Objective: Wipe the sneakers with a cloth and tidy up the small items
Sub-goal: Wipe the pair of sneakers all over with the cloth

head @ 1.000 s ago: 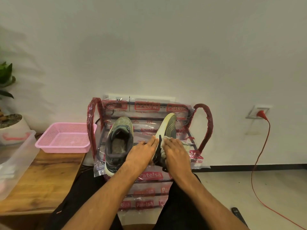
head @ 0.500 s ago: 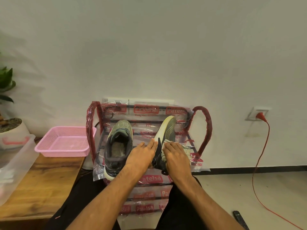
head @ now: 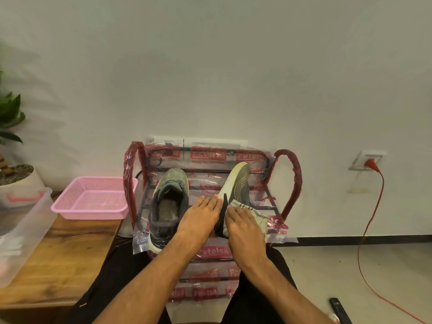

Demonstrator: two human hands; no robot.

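While the left hand (head: 199,218) touches one sneaker (head: 239,181), a pink basket (head: 93,214) stands nearby.

One head-worn view looks forward and down; close above the shoe rack (head: 291,181); facing the wall (head: 222,66).

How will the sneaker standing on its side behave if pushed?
Likely tips over: the sneaker stands on its edge, sole showing, propped between the left hand and right hand. Probably slides easily too, since the rack under it is wrapped in glossy plastic. The cloth looks floppy, so no support.
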